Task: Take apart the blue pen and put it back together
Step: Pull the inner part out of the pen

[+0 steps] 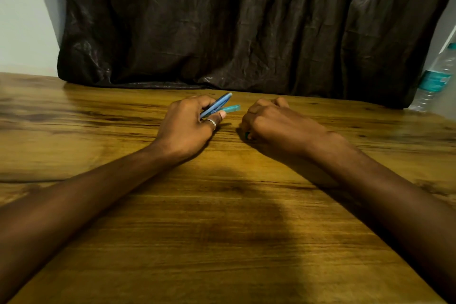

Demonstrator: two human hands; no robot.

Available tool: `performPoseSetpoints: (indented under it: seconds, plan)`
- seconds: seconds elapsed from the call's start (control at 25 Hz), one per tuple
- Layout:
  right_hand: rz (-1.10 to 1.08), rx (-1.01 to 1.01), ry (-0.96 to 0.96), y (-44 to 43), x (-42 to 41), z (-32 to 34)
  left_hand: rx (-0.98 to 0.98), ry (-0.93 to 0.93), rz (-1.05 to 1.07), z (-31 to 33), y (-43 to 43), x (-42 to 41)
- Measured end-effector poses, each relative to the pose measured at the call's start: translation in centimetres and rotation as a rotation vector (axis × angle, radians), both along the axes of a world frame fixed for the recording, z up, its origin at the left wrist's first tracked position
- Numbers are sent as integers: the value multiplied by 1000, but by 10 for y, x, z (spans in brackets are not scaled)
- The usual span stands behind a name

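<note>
Fingers of the left hand [183, 128] pinch two slim blue plastic pen parts [217, 106] above the brown wooden table [222, 229]. Right hand [269, 123] is curled closed beside it, contents unclear. Behind hangs a dark wrinkled curtain [246, 20]; a clear plastic bottle [435, 79] stands far right.

Setting: a plain room, likely a home. Wood-grain table [222, 217], dark crumpled curtain [246, 27] behind, pale wall [22, 20] — 1 plastic water bottle [436, 79] at the table's edge.

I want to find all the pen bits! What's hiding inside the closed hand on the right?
The right hand is curled shut on the table. Only a small teal bit peeks out beneath it. Whatever else it holds is covered by the fingers.
</note>
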State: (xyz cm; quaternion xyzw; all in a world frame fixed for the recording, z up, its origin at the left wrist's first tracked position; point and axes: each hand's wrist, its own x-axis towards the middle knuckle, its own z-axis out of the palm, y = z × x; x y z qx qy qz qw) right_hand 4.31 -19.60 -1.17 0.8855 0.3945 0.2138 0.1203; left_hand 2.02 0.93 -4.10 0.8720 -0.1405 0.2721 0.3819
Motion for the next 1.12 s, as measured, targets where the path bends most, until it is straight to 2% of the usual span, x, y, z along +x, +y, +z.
performPoseSetpoints:
  seconds: [0.32,0.36,0.44,0.48,0.56,0.72,0.8,1.0,1.12]
  plan:
    - [-39,55,23,-3,4,4,-42,32,-38,-2,1,3]
    - [-60,137,7,-3,5,6,-52,38,-50,-2,1,3]
    - [-76,442,7,-2,7,12,-52,45,-65,-1,1,2]
    - [-75,618,62,0,8,13,-37,37,-67,-1,1,2]
    - [-86,882,289,5,9,13,-17,25,-90,0,1,2]
    - [-53,1233,793,12,3,9,-151,103,-192,-4,1,7]
    - [-11,1387,962,13,-1,10,-258,143,-225,-7,3,11]
    - [-23,1544,1114,16,-4,9,-478,217,-295,-7,5,17]
    - [-22,1648,1188,20,-6,6,-536,224,-292,-4,4,16]
